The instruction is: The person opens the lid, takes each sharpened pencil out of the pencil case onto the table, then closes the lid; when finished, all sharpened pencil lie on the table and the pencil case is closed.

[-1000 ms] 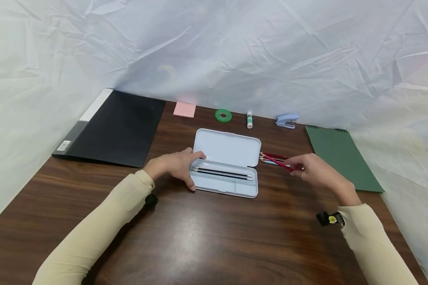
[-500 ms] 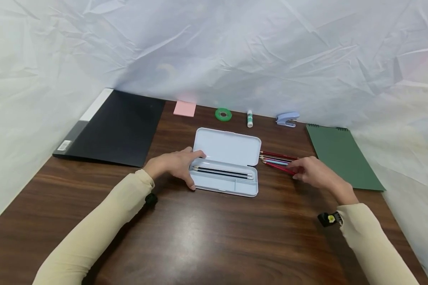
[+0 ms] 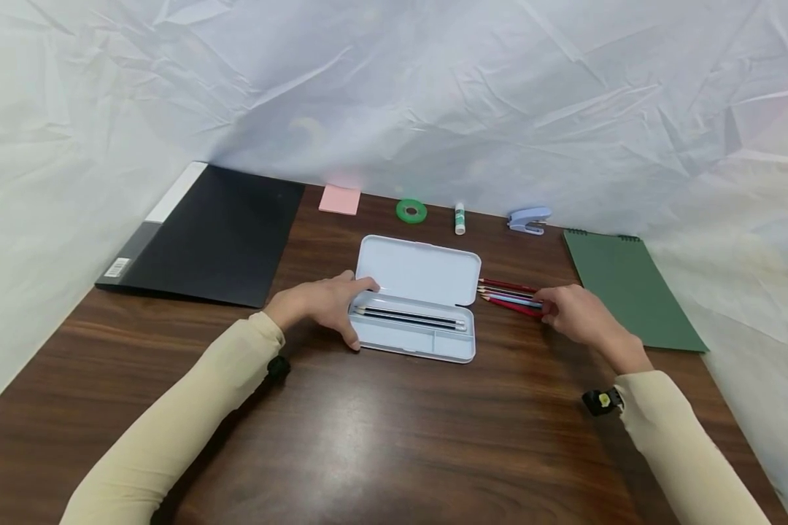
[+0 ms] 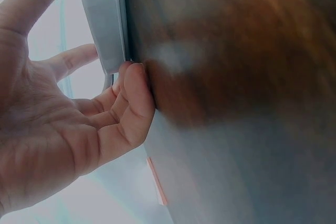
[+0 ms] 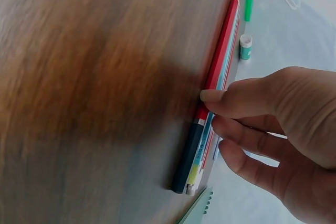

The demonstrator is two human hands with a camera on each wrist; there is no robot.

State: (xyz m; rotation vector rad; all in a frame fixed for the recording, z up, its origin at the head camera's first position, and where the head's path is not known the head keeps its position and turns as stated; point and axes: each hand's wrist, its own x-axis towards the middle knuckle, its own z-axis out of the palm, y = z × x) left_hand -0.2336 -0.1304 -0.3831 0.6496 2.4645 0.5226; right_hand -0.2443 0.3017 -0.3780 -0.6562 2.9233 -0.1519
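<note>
In the head view, a white pencil case (image 3: pixel 412 344) lies with its lid up, two black-striped pencils (image 3: pixel 410 319) in its rear compartment. My left hand (image 3: pixel 322 302) holds the case's left end, thumb at the front corner and a finger by the hinge. In the left wrist view, curled fingers (image 4: pixel 134 98) press against the case's end. To the right, my right hand (image 3: pixel 578 315) pinches a small bunch of pencils on the table. In the right wrist view, its thumb crosses a dark-ended red pencil (image 5: pixel 220 56), with fingertips beside a light-blue pencil (image 5: pixel 202 145).
A black folder (image 3: pixel 217 233) lies at the left. Along the back are pink sticky notes (image 3: pixel 340 200), green tape (image 3: pixel 411 211), a glue stick (image 3: pixel 460 219) and a blue stapler (image 3: pixel 528 220). A green spiral notebook (image 3: pixel 633 292) lies behind the right hand.
The red pencil, slanted across the others in my right hand one second ago, now lies alongside them. My right hand has shifted slightly towards the pencils' far ends. The left hand stays put.
</note>
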